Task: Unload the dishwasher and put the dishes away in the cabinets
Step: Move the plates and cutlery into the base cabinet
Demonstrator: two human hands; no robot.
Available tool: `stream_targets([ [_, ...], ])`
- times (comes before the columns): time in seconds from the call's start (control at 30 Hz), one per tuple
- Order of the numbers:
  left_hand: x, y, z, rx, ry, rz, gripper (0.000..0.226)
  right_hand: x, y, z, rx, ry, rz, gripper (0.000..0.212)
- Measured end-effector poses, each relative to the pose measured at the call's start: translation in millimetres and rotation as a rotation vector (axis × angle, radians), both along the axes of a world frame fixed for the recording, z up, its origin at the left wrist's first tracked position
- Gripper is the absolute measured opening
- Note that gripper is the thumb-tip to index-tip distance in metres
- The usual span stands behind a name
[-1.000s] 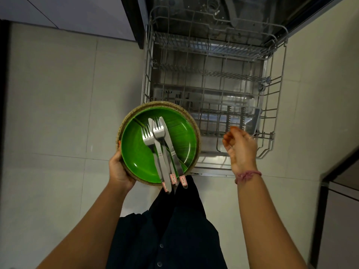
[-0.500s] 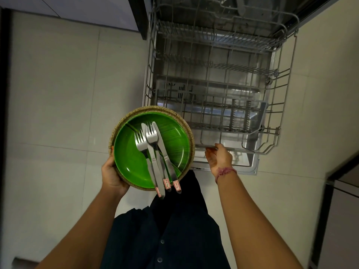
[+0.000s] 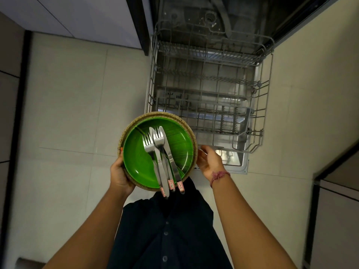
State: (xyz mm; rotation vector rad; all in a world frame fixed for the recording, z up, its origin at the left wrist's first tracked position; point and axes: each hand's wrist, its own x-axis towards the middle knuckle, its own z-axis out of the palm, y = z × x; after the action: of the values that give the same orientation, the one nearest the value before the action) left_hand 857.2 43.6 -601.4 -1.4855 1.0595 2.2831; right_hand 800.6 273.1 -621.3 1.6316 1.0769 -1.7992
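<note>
My left hand point(image 3: 120, 173) grips the left rim of a tan speckled plate point(image 3: 134, 121) with a green plate point(image 3: 180, 144) stacked in it. Two forks point(image 3: 155, 144) and a knife point(image 3: 171, 158) lie on the green plate, their red-labelled handles sticking out over the near rim. My right hand point(image 3: 209, 162) is beside the stack's right rim, its fingers loosely bent and holding nothing. It is just in front of the front rail of the pulled-out lower dishwasher rack point(image 3: 258, 144). No dishes show in the rack.
The dishwasher door point(image 3: 240, 164) lies open flat under the rack, over the pale tiled floor point(image 3: 68, 113). Grey cabinet fronts point(image 3: 77, 16) run along the top left. A dark-edged cabinet point(image 3: 338, 210) stands at the right. My dark shirt fills the bottom centre.
My right hand dropped from above the rack's front right to its front rail, then shifted to the plates' right rim. The stack stayed in my left hand.
</note>
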Motion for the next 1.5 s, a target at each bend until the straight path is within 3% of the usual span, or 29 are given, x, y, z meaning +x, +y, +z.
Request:
stream_targets([
  [0.2,8,6,62,-0.017,-0.013,-0.038,0.034,-6,-4,76,-0.063,0.117,0.276,0.031],
  [0.57,9,-1,156,-0.040,0.009,0.038,0.039,-22,-39,161,0.176,0.257,0.705,0.065],
  [1.03,14,-110,208,-0.033,0.095,0.061,0.038,-36,-161,227,0.186,0.407,0.739,0.053],
  [1.27,15,-228,238,-0.013,0.119,0.034,0.038,-35,-272,237,0.191,0.408,0.715,0.063],
  [1.5,4,-334,265,-0.031,0.196,0.059,0.043,-59,-384,265,0.162,0.491,0.697,0.052],
])
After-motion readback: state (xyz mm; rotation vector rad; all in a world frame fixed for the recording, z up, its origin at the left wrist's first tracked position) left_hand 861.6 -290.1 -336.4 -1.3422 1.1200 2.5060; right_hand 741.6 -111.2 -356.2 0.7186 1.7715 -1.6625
